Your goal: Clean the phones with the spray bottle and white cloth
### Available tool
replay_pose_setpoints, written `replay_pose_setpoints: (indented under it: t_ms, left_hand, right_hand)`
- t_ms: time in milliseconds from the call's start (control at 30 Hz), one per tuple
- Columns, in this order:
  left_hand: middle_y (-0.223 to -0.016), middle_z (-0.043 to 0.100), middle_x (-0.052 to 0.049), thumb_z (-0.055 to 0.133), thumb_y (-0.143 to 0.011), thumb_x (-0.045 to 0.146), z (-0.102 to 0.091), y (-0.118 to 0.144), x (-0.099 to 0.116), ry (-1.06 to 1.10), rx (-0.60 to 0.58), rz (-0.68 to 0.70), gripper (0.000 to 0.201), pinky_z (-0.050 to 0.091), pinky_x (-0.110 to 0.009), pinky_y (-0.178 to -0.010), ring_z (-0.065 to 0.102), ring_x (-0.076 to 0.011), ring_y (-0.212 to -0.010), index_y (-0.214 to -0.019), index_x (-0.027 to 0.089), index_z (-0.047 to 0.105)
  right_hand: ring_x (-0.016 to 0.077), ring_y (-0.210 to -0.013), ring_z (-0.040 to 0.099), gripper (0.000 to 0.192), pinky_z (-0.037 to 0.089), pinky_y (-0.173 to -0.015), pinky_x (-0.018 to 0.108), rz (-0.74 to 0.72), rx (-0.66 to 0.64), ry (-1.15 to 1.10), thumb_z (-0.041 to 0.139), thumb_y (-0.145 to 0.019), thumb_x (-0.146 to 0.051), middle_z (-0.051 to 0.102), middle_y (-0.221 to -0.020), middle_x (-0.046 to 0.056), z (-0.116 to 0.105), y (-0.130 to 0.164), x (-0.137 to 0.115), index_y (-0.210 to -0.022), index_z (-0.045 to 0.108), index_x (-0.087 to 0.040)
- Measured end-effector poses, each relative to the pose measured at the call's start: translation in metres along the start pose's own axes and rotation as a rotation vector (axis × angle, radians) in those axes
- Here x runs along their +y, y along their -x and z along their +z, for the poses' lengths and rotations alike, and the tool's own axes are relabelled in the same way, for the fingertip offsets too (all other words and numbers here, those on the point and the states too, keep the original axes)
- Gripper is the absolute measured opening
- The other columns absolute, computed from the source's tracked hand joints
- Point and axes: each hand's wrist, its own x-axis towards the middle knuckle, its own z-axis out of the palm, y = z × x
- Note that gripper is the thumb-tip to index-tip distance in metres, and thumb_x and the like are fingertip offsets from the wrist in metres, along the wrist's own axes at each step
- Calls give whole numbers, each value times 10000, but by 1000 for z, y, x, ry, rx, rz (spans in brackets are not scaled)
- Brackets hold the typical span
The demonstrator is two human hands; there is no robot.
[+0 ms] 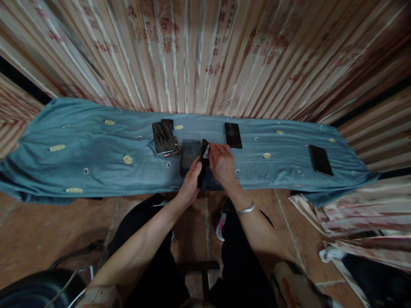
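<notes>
Black phone (203, 164): held on edge, ctr frame.
L hand (189, 186): grasping phone.
R hand (221, 164): fingers pinch white bit at its top.
Stack (164, 137): upper ctr, untouched.

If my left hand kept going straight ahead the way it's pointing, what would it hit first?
Probably the dark phone lying flat just beyond the left hand, which grips another phone on edge. Depth is hard to judge, though.

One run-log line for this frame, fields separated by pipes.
left hand: holds phone on edge | right hand: on phone top | stack of phones beside | blue cloth
</notes>
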Motion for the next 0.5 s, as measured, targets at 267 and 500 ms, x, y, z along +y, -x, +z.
replay_pose_setpoints:
  t_ms: [267, 500]
  left_hand:
    - [-1356, 697, -65, 679, -915, 369, -1, -8, 7, -39, 5, 150, 358, 346, -353, -1211, 530, -221, -1406, -1234, 208, 691]
    - [-1297, 717, -50, 722, -861, 411, -10, -18, 14, -19, 45, 192, 401, 408, -339, -1154, 602, -212, -1303, -1199, 198, 689]
  right_hand:
    - [281, -971, 606, 353, 481, -916, 398, -54, -113, 60, 409, -1040, -164, 728, -1042, 176, -4, 7, -17, -1225, 684, -44]
    - [267, -960, 612, 321, 488, -915, 385, -116, -180, 90, 427, -1039, -148, 728, -1035, 151, -11, 13, -37, -1213, 683, -64]
